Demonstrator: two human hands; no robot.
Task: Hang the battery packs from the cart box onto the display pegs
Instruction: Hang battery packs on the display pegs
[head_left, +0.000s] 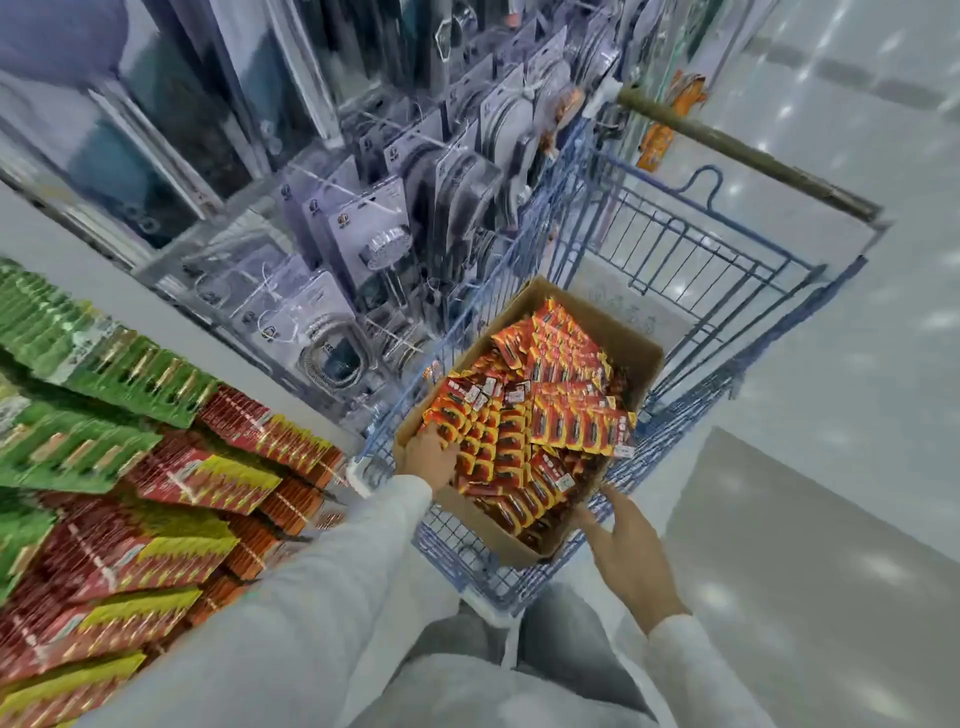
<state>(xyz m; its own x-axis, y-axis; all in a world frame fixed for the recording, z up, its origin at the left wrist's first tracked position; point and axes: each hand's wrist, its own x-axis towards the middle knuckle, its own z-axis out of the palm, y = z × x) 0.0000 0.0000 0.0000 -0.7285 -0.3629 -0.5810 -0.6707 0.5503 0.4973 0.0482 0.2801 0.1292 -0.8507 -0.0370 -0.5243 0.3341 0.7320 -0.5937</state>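
1 cart (691, 249) | 1 box (478, 525), packs (545, 405) uncountable | left hand (431, 460) on packs, grip unclear | right hand (631, 561): fingers (621, 501) straight, empty

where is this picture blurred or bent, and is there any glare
Head view: the wide lens bows the cart rails; motion blur smears the hung packs at left; bright glare spots dot the glossy floor; the battery packs in the box are sharpest.
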